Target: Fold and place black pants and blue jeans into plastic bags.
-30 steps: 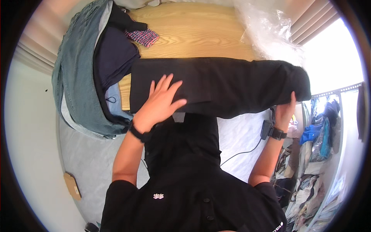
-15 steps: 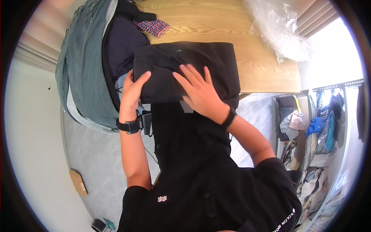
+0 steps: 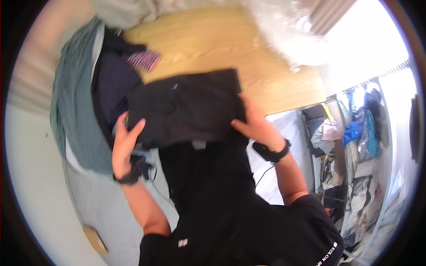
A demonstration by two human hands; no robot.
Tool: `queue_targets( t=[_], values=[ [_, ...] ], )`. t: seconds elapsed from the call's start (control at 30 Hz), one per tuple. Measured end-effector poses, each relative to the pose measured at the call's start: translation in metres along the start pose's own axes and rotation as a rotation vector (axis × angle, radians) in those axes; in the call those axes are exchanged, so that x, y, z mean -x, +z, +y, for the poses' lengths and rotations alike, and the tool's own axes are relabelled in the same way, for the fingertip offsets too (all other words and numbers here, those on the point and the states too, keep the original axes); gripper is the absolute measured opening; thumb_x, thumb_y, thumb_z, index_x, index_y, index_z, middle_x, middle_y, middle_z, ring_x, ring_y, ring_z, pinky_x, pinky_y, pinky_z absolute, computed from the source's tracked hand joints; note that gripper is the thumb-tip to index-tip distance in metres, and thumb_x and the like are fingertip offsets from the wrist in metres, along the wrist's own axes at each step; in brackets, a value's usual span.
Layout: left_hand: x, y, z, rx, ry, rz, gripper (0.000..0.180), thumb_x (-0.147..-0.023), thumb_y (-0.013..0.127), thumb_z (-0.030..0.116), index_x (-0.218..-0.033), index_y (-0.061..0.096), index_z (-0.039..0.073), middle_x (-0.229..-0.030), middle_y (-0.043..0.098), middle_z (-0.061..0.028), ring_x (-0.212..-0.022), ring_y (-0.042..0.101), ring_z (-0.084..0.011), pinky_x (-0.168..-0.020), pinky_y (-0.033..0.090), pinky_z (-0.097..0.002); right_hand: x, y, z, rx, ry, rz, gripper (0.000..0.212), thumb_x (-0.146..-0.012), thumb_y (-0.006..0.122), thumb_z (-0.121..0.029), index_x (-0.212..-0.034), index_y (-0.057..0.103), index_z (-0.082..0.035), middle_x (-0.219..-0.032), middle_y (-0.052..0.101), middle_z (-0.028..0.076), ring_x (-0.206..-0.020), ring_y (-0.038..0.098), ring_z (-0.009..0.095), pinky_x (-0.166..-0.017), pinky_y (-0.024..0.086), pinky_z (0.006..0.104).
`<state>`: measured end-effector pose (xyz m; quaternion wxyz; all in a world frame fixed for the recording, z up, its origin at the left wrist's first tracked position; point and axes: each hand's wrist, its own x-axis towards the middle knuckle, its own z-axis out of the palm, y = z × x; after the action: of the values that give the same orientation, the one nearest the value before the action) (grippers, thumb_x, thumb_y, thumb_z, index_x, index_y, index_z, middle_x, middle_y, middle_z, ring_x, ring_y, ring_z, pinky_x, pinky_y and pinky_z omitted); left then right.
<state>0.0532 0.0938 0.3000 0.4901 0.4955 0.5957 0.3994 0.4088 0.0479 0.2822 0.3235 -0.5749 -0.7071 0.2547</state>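
The folded black garment sits at the near edge of the bench, right of the denim pile. The left hand grips its left end and the right hand its right, thumbs on top. It should handle as light, soft and unbreakable, apt to sag mid-span, so support beneath both ends suits it. A small pale mark is too blurred to read; white lettering runs along the shirt sleeve.
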Motion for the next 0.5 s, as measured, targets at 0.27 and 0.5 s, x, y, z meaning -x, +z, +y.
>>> queue_targets(
  t=[0.27,0.5],
  values=[
    [0.021,0.086,-0.036,0.123,0.152,0.225,0.039,-0.086,0.063,0.012,-0.113,0.037,0.004,-0.103,0.053,-0.0103,-0.093,0.053,-0.0161,-0.082,0.044,-0.0276,-0.095,-0.066,0.037,-0.1,0.035,0.314,0.051,-0.077,0.059,-0.002,-0.124,0.042,-0.007,-0.1,0.059,0.011,-0.086,0.06,0.021,-0.074,0.049,0.0336],
    [0.043,0.121,0.009,0.111,-0.104,-0.431,0.02,-0.088,0.057,0.009,-0.106,0.05,0.001,-0.093,0.059,-0.0075,-0.071,0.057,-0.0105,-0.064,0.049,-0.0227,-0.14,-0.163,0.082,0.679,0.02,0.58,0.053,-0.073,0.055,0.003,-0.123,0.046,-0.012,-0.123,0.049,0.012,-0.12,0.041,0.033,-0.098,0.033,0.0473]
  ],
)
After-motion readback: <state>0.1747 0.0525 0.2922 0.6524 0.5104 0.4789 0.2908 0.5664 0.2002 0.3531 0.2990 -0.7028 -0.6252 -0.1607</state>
